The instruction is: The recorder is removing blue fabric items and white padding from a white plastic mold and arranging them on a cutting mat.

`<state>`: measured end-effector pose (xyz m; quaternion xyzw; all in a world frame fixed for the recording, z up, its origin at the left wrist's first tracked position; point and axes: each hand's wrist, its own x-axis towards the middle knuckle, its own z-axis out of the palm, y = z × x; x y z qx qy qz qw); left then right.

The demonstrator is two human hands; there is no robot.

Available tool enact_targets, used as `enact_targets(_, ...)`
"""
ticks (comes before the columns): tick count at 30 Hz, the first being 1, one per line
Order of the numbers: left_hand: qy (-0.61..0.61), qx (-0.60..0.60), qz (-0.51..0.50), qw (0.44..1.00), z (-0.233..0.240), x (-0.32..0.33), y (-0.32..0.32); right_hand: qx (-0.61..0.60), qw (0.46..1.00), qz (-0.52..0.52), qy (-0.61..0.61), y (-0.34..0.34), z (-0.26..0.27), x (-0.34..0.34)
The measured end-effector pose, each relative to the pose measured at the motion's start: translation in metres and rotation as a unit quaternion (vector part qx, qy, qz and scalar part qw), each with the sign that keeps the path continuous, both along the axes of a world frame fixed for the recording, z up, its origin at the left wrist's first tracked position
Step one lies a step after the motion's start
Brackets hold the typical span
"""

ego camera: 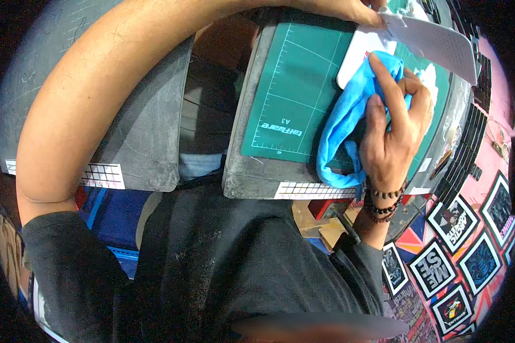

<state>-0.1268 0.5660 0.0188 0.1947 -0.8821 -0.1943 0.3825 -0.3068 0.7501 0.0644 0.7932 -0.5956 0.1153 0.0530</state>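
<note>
At the top, my left hand (371, 15) reaches across and pinches a white plastic part with a perforated panel (435, 40), which stands tilted up. Below it a flat white plastic piece (352, 58) with small coloured print lies over the green cutting mat (294, 85); whether the two are joined I cannot tell. My right hand (395, 115) has a crumpled blue cloth (339, 124) under its fingers, the index fingertip pressing it near the flat piece. A loop of the cloth trails down over the mat's corner. Part of my left hand's fingers is cut off by the frame.
The dark worktop (152, 150) has a gap in front of my body and ruler strips (313, 191) along its edge. White scraps lie right of my right hand. Black rectangular pieces (468, 150) line the far right, before a pink wall with framed pictures (433, 270).
</note>
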Motion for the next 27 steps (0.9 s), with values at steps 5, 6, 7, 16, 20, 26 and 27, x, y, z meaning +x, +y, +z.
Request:
enact_targets(5,-0.044,0.057,-0.017,0.997,-0.009,-0.005,-0.005,0.014,0.999,-0.018,0.048,-0.001,0.003,0.001)
enact_targets(6,-0.007,-0.008,0.008,1.0,-0.015,-0.007,-0.005,0.014,0.999,-0.02,0.042,-0.004,0.002,0.002)
enact_targets(7,0.029,-0.075,0.037,0.996,-0.014,-0.007,-0.004,0.011,0.999,-0.018,0.034,-0.005,0.004,0.003)
enact_targets(16,0.055,-0.01,-0.032,0.998,-0.015,-0.007,-0.007,0.029,0.998,-0.016,0.061,-0.005,0.011,0.01)
enact_targets(20,-0.049,0.062,0.0,0.997,-0.001,0.007,-0.006,0.0,0.998,0.014,0.061,-0.003,0.008,0.011)
enact_targets(26,0.048,-0.059,0.011,0.997,-0.014,-0.013,-0.001,0.026,1.0,-0.007,0.001,-0.004,0.003,-0.004)
enact_targets(27,-0.001,0.02,-0.012,1.0,0.007,-0.007,0.002,0.024,1.0,-0.008,0.006,-0.001,0.008,-0.003)
